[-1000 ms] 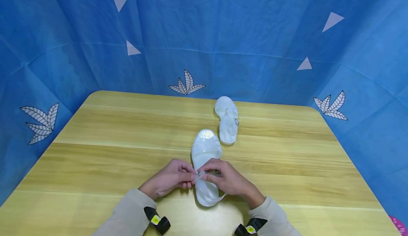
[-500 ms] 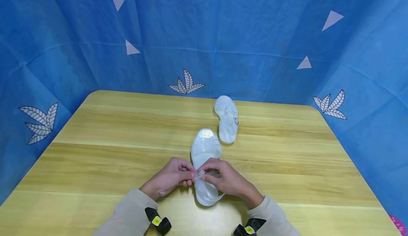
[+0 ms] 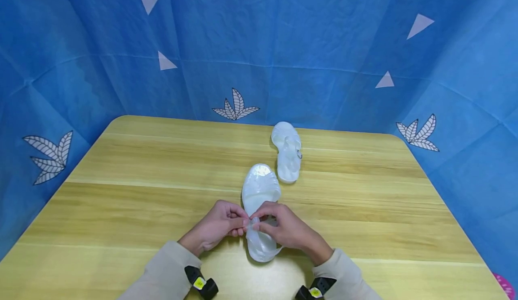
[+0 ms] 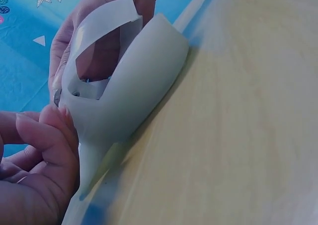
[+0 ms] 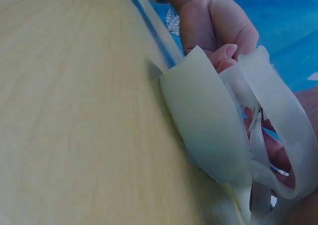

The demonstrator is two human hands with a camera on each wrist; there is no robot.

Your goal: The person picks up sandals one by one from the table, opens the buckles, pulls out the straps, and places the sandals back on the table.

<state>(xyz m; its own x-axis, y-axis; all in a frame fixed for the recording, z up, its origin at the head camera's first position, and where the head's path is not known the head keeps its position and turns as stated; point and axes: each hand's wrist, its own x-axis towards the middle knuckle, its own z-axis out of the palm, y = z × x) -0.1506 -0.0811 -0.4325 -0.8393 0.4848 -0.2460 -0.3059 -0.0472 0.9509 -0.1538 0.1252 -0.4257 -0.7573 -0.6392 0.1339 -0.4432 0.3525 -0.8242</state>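
Observation:
A white jelly sandal (image 3: pixel 261 185) lies on the table, toe pointing away from me. At its left side, my left hand (image 3: pixel 220 226) pinches the sandal's strap between thumb and fingertips. My right hand (image 3: pixel 288 228) reaches over the sandal from the right and pinches the strap by a small metal buckle (image 4: pixel 56 97). The fingertips of both hands nearly meet there. In the left wrist view the heel (image 4: pixel 149 66) faces the camera and the ankle strap (image 4: pixel 102 19) arches above it. Fingers partly hide the strap end, so its threading cannot be made out.
Another white sandal (image 3: pixel 288 165) lies farther back, slightly right, near the table's rear edge. The wooden table (image 3: pixel 141 165) extends to both sides. A blue printed cloth (image 3: pixel 323 30) hangs behind it. Black wrist cameras (image 3: pixel 202 284) are strapped over the beige sleeves.
Both hands stay at the same spot on the strap, with only very slight finger movement. The whole head view has shifted a little.

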